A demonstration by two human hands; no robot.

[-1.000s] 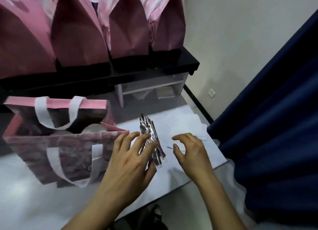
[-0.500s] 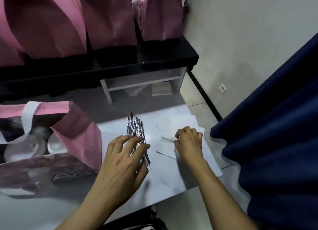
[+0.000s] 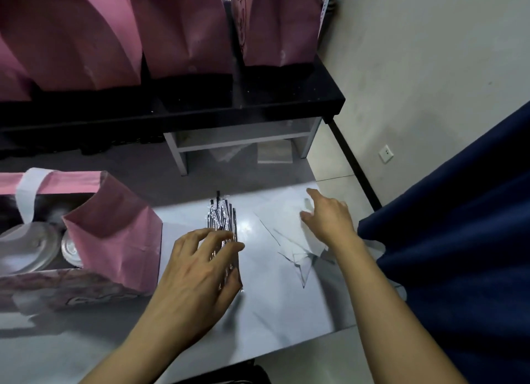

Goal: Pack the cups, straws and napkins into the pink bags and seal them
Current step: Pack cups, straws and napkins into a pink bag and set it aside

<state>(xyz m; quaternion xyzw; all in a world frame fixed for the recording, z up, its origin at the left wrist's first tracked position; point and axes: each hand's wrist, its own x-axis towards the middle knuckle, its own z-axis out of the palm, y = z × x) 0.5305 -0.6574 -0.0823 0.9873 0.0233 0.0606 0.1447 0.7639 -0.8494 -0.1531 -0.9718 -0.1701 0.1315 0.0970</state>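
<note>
table (image 3: 272,320): white, carried everything | open pink bag (image 3: 114,240): stood at its left end, lidded cups (image 3: 31,248) inside | napkins (image 3: 289,234): lay toward its right edge, my right hand (image 3: 327,220) flat on them, fingers straight | wrapped straws (image 3: 222,225): bundled mid-table, my left hand (image 3: 198,271) spread over them, fingers loosely bent, holding none.

Head camera looks steeply down, close over the table (image 3: 272,312).
</note>
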